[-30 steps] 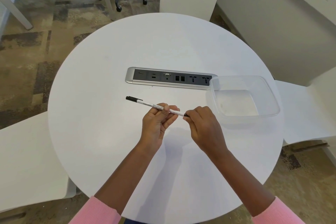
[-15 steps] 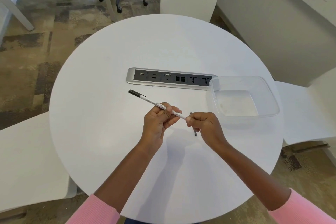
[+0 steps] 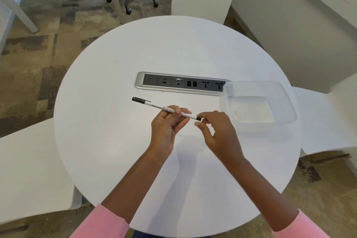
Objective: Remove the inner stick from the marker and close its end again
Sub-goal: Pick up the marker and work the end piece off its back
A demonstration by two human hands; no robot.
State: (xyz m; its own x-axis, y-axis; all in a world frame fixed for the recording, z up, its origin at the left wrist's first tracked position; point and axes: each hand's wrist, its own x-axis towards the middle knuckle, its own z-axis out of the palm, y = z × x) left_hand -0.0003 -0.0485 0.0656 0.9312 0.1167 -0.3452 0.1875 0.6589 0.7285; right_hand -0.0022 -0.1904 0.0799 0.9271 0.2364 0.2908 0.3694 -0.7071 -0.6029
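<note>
Over white table (image 3: 116,150), gripped marker (image 3: 154,106) mid-barrel with left hand (image 3: 166,127), touched its black end (image 3: 198,118) with loose, unclenched right hand (image 3: 220,135); probably needed straight push along barrel and firm left grip to seat end squarely without slipping.

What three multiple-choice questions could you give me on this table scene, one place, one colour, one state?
1. The clear container stands: A) at the socket panel's right end; B) on a chair; C) under the table.
2. The marker's cap is: A) red; B) black; C) blue.
3. The marker is: A) lying flat; B) inside the container; C) gripped by the left hand.
Answers: 1 A, its corner overlaps the panel's end; 2 B, the far tip is black; 3 C, fingers curl round the barrel.
</note>
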